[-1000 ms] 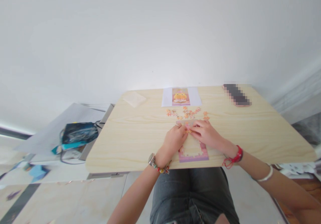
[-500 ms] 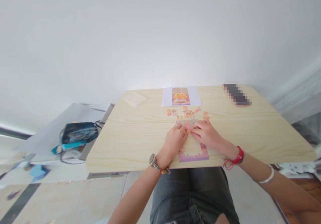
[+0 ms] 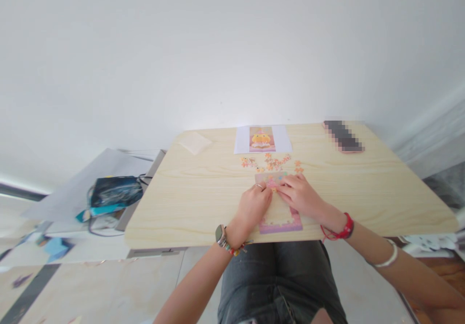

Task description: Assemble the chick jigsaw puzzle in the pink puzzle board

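A pink-edged puzzle board lies near the front edge of the light wooden table. My left hand and my right hand rest on the board's far part, fingertips meeting over a small pink and orange puzzle piece. The fingers of both hands are curled and pressed together around it. Several loose orange and pink puzzle pieces lie scattered just beyond the board. Further back lies a white sheet with the reference picture of a yellow figure.
A phone lies at the table's far right. A pale square packet sits at the far left. Left of the table stands a lower surface with a dark blue bag and cables. A white wall stands behind.
Both hands stay over the board's far part; my left wrist has shifted slightly toward me and the fingertips have pressed a little closer together.
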Demonstrator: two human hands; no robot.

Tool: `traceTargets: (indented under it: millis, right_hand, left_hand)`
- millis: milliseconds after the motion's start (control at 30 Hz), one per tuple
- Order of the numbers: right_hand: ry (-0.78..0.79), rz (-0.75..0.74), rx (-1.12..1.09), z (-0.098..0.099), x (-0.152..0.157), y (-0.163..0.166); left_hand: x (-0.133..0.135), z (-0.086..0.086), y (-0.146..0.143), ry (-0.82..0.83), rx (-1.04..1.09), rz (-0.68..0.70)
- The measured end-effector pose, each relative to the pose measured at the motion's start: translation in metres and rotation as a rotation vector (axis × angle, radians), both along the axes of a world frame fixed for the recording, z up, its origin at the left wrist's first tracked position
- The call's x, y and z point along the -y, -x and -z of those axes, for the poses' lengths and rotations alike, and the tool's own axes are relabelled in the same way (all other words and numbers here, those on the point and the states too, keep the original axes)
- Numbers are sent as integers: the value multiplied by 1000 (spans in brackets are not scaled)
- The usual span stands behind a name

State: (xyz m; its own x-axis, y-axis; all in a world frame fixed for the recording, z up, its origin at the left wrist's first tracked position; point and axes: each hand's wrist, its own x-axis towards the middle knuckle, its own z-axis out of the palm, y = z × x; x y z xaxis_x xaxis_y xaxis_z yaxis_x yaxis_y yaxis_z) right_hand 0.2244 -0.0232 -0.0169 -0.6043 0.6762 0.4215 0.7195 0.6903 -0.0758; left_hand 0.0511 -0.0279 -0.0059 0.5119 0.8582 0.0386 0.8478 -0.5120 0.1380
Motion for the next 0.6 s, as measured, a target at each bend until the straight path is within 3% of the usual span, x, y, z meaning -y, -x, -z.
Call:
traceTargets:
  millis: [333, 600]
  right_hand:
    - [-20, -24, 200, -5, 6, 0]
    - [178, 56, -166, -4, -10, -20]
  left_hand:
    - [2, 0, 3, 7, 16, 34]
    - [-18, -8, 18, 117, 319, 24]
